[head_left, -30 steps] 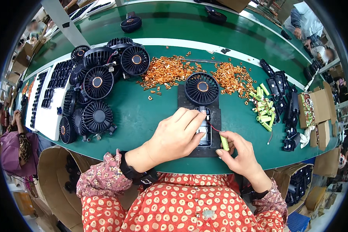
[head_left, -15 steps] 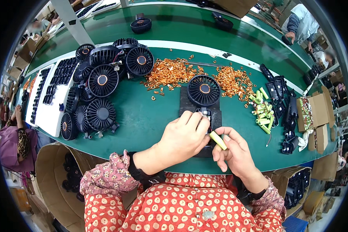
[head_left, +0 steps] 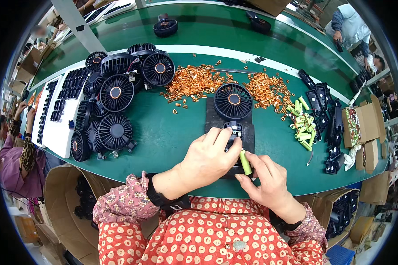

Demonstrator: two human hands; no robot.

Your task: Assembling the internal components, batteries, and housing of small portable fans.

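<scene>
Where half a sec ago the green battery cell (head_left: 245, 162) sat tilted off to the right, right hand (head_left: 267, 181) now pinches it upright against the fan's black base (head_left: 235, 132); left hand (head_left: 208, 159) presses down there, near counter (head_left: 163, 132) edge.

The green bench top (head_left: 172, 132) looks smooth, with a soft sheen like coated belting; the dark mat (head_left: 216, 117) under the work is matt and rubbery; the fan (head_left: 232, 101) on it is black moulded plastic, semi-matt, with a coppery metallic disc at its hub; the stacked fans (head_left: 115, 95) share that finish; the orange clips (head_left: 194, 81) gleam like bright copper metal; the green cell (head_left: 245, 162) in the right hand (head_left: 265, 179) has a smooth, slightly glossy wrap; the loose cells (head_left: 303, 121) look alike; the cartons (head_left: 362, 128) are plain brown cardboard, dull and fibrous; the sleeve (head_left: 124, 201) is soft printed cloth; the white trays (head_left: 57, 132) seem smooth plastic.
</scene>
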